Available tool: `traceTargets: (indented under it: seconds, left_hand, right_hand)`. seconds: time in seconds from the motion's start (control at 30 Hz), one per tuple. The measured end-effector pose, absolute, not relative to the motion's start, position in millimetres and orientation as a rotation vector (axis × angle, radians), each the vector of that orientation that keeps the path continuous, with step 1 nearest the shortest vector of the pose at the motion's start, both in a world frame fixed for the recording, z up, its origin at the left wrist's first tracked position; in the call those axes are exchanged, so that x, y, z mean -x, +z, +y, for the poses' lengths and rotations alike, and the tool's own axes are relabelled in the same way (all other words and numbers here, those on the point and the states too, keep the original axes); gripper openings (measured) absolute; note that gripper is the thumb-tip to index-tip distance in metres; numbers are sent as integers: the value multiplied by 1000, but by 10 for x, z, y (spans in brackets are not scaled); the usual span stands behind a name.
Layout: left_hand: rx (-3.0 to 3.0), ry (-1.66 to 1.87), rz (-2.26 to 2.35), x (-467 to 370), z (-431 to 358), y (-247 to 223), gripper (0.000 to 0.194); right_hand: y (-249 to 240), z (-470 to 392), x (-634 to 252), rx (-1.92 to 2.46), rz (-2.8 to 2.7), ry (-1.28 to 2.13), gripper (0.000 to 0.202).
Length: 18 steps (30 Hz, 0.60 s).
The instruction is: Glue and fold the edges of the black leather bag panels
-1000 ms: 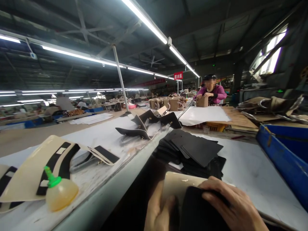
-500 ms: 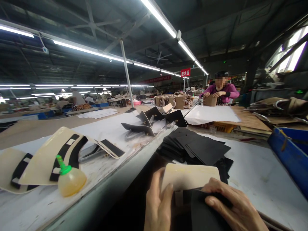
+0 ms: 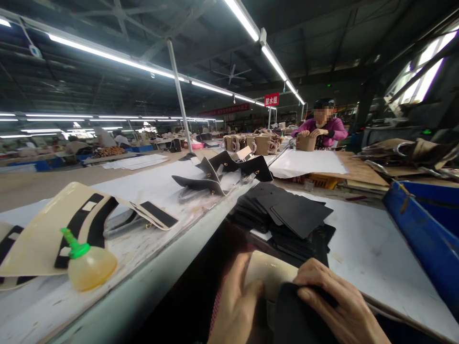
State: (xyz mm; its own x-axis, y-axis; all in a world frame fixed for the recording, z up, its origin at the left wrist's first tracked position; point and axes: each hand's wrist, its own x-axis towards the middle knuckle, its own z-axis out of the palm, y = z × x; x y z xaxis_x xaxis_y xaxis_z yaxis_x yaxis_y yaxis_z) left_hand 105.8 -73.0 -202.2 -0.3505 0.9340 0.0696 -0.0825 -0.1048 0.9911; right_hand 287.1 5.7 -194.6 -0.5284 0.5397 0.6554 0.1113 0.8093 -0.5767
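Note:
At the lower middle, my left hand point(image 3: 239, 301) is closed around the left side of a cream panel point(image 3: 270, 270), with the thumb on its face. The panel is bent and its upper face has shiny streaks. My right hand point(image 3: 335, 296) pinches a black sheet point(image 3: 292, 313) at the panel's right edge, where the two overlap. How much of the sheet touches the panel is hidden by my fingers. Just beyond my hands lies a pile of black sheets point(image 3: 303, 212). A squeeze bottle point(image 3: 92, 270) with a green nozzle and yellowish liquid stands on the left table.
Cream bag pieces with black strips point(image 3: 77, 215) lie on the left table, with black bag pieces point(image 3: 224, 167) farther back. A blue bin point(image 3: 419, 224) stands at right. Across the work tables, a person in purple point(image 3: 339, 129) handles a tan bag point(image 3: 306, 142).
The cream panel has tilted and bent more, and the black sheet covers more of its right part. Both hands have shifted slightly left, and the view has turned a little.

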Motion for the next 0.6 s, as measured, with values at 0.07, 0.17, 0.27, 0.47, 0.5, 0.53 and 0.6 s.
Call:
traceTargets:
  seconds: [0.07, 0.17, 0.27, 0.47, 0.5, 0.53, 0.6]
  left_hand:
    - [-997, 1569, 1275, -1050, -724, -1997, 24]
    - [-901, 1651, 1271, -982, -683, -1953, 26]
    - [-822, 1755, 1271, -871, -606, -1862, 34]
    - [-777, 2036, 1178, -837, -444, -1521, 36]
    - [-784, 2094, 1152, -871, -425, -1473, 33]
    - [-784, 2135, 1130, -912, -411, -1434, 32]
    - [-783, 2180, 1102, -996, -397, -1376, 32]
  right_hand:
    - [-1958, 58, -2889, 540, -2045, 601, 13]
    - [-1947, 23, -2906, 616, -2099, 611, 22]
    - [-1971, -39, -2884, 654, -2206, 570, 16]
    - [-2177, -47, -2630, 449, -2364, 359, 87]
    - [-2205, -30, -2580, 467, -2379, 314, 92]
    - [-2225, -12, -2536, 492, -2370, 257, 94]
    - [-2240, 27, -2475, 541, -2327, 135, 91]
